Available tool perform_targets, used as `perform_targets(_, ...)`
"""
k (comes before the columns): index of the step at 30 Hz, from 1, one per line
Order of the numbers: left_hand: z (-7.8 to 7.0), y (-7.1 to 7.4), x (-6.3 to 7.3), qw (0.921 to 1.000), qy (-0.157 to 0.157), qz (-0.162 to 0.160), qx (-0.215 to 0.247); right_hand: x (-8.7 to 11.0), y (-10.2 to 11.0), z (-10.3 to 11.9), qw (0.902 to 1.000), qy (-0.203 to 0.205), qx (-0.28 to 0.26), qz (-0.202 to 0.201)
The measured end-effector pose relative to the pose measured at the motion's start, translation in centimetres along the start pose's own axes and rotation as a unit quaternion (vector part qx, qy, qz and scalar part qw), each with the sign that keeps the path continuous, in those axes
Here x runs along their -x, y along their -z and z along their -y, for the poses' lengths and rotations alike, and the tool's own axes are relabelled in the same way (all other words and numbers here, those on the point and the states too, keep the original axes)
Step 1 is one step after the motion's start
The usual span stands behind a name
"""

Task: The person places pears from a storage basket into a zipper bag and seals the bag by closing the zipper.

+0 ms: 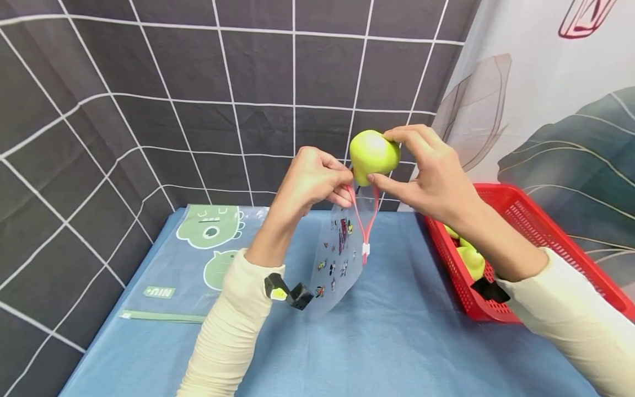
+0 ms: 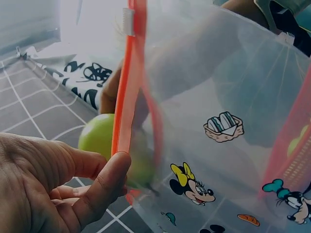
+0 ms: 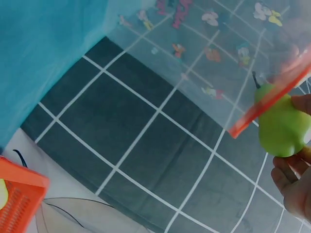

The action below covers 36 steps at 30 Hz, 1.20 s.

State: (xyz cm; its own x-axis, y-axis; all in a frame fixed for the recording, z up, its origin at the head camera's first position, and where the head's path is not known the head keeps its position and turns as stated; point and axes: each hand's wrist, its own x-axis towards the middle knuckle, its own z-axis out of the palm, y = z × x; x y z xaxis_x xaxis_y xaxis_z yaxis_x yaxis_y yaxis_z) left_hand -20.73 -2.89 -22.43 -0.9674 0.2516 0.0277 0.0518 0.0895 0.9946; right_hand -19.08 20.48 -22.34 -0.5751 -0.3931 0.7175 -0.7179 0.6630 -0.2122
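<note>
My left hand pinches the red-edged mouth of a clear zip bag printed with small cartoon figures. The bag hangs down with its mouth parted and a white slider on the zip. My right hand grips a green pear between thumb and fingers, right at the bag's mouth. In the right wrist view the stem end of the pear points into the bag, past the red strip. Through the bag in the left wrist view, part of the pear shows behind the zip edge.
A red plastic basket on the right holds several green pears. On the left, a second zip bag with green cartoon prints lies flat on the blue cloth. A dark tile-patterned sheet hangs behind.
</note>
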Motion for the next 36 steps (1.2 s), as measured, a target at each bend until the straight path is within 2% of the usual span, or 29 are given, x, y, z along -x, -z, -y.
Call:
perform_targets(7,-0.1,0.2,0.1,0.9999,-0.008,-0.007,-0.009,0.5,0.0,-0.1,0.9998,-0.010,-0.002,0.018)
perform_targets(15,-0.4,-0.1,0.0,0.9996,0.002,-0.016,-0.021,0.6,0.5,-0.1,0.9985,-0.018,0.014,0.050)
perform_targets(26,-0.5,0.1,-0.1,0.9997,0.006,-0.013,0.020,0.4,1.0,0.0,0.9934,-0.020,0.032,0.108)
perform_targets(29,-0.5,0.2,-0.1,0.9995,-0.001,-0.011,0.031,0.4,1.2,0.0,0.9946,-0.017,0.025,0.099)
perform_targets(36,-0.6,0.2,-0.3,0.9980,-0.008,0.000,0.063,0.6,1.6,-1.0,0.9994,-0.024,0.001,0.026)
